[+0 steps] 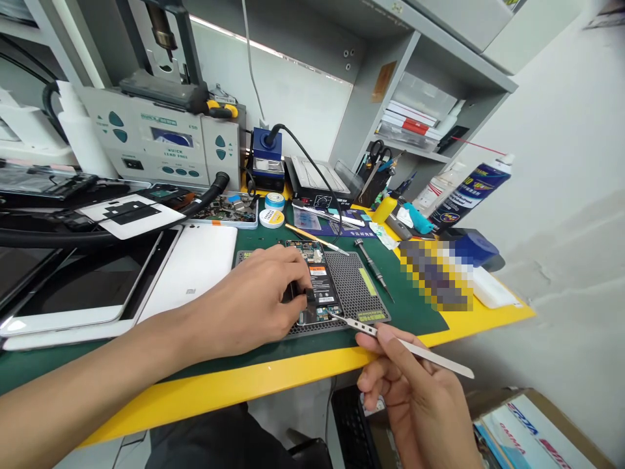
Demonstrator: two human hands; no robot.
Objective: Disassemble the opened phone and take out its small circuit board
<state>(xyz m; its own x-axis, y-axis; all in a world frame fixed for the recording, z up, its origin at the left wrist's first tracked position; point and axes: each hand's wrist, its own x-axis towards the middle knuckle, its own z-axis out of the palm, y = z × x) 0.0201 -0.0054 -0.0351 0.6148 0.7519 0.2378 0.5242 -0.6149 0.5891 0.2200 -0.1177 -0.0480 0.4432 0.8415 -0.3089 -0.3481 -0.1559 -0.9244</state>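
Observation:
An opened phone (322, 281) lies on a grey honeycomb-patterned mat (349, 280), its black battery and circuit boards exposed. My left hand (266, 296) reaches over the phone's left side. Its thumb and forefinger are pinched on a small black strip (308, 298) above the phone's lower half; where the strip is attached is hidden. In my right hand (410, 384) are slim metal tweezers (415, 348) with several holes along the body, gripped between thumb and fingers. Their fine tip touches or hovers just over the small board at the phone's lower end; I cannot tell which.
A screwdriver (374, 268) and a thin brush-like tool (312, 238) lie near the mat. White-framed tablets (195, 273) stand left, before a hot-air station (161, 140). Small round tins (271, 218) and a spray can (471, 195) are behind. The yellow table edge (234, 394) runs in front.

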